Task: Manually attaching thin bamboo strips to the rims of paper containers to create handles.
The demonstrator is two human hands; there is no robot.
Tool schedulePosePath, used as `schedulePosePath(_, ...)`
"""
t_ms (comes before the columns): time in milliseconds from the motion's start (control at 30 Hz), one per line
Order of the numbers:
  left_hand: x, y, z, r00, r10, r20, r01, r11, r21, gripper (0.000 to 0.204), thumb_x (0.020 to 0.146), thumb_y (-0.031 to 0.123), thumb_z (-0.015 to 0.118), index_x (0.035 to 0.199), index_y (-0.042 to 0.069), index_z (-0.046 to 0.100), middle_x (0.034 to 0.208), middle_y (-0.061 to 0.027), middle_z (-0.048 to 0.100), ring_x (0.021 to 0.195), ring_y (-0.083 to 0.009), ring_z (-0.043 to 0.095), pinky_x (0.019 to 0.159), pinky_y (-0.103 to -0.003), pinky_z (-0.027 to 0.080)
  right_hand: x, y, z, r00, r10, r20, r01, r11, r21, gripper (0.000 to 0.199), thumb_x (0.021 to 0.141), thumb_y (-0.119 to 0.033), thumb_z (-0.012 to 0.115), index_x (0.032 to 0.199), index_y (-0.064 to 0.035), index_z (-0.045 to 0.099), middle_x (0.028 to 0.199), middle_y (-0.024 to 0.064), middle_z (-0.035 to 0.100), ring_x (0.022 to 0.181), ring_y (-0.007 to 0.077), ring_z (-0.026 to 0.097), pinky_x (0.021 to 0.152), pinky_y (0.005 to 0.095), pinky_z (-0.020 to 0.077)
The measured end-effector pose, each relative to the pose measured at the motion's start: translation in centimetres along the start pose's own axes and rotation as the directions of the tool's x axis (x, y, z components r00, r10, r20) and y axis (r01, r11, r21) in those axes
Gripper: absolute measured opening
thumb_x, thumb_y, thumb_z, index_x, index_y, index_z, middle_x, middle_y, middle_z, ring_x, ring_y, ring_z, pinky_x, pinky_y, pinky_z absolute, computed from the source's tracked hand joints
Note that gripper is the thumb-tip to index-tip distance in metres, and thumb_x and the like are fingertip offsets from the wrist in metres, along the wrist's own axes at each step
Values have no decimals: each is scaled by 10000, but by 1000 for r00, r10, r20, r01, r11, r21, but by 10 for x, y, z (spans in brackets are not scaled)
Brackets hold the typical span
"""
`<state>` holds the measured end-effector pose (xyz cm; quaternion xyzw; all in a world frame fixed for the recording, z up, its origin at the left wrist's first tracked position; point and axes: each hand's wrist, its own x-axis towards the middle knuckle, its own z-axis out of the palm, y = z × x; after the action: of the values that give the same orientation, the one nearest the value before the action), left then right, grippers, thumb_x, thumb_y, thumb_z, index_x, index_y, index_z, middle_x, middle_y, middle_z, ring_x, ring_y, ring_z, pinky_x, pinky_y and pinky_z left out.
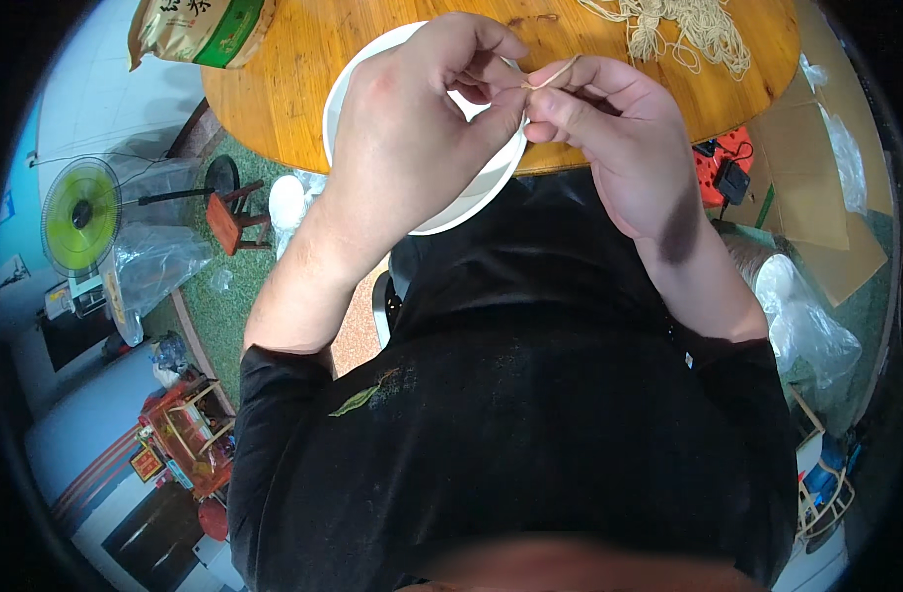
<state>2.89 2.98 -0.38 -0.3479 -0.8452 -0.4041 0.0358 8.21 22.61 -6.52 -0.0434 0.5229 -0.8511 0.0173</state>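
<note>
Over a white bowl (471,210) at the table's near edge, both of my hands are raised close together. A short piece of beige string (560,73) runs between their fingertips. My right hand (629,128) is closed, pinching the string between thumb and index finger. My left hand (402,128) is also closed, thumb and fingertips together at the string's other end, which its fingers partly hide. The hands cover much of the bowl, so what it holds cannot be seen. A bundle of loose beige string (688,30) lies at the far right of the table.
The round wooden table (274,104) carries a tan and green bag (200,35) at the far left. A green fan (80,212) and a small wooden stool (236,219) stand to the left. Cardboard (811,187) and clear plastic bags (801,321) lie at right.
</note>
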Motion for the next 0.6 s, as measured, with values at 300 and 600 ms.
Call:
schedulePosePath(300, 1, 0, 1, 998, 57, -4, -57, 995, 79, 312, 913, 12, 854, 1190, -9, 711, 960, -71, 808, 915, -142, 781, 886, -284, 603, 7, -4, -5, 1000, -6, 29, 11, 988, -156, 171, 1087, -101, 700, 1156, 51, 742, 995, 61, 757, 915, 128, 737, 868, 266, 606)
schedulePosePath(600, 2, -7, 2, 997, -50, 54, 57, 991, -125, 281, 971, -19, 801, 1223, -15, 677, 1017, -44, 764, 990, -116, 745, 946, -280, 580, 19, -1, -26, 969, -41, 242, 83, 983, -163, 152, 1105, -87, 654, 1188, 25, 715, 980, 29, 720, 892, 92, 700, 857, 261, 603)
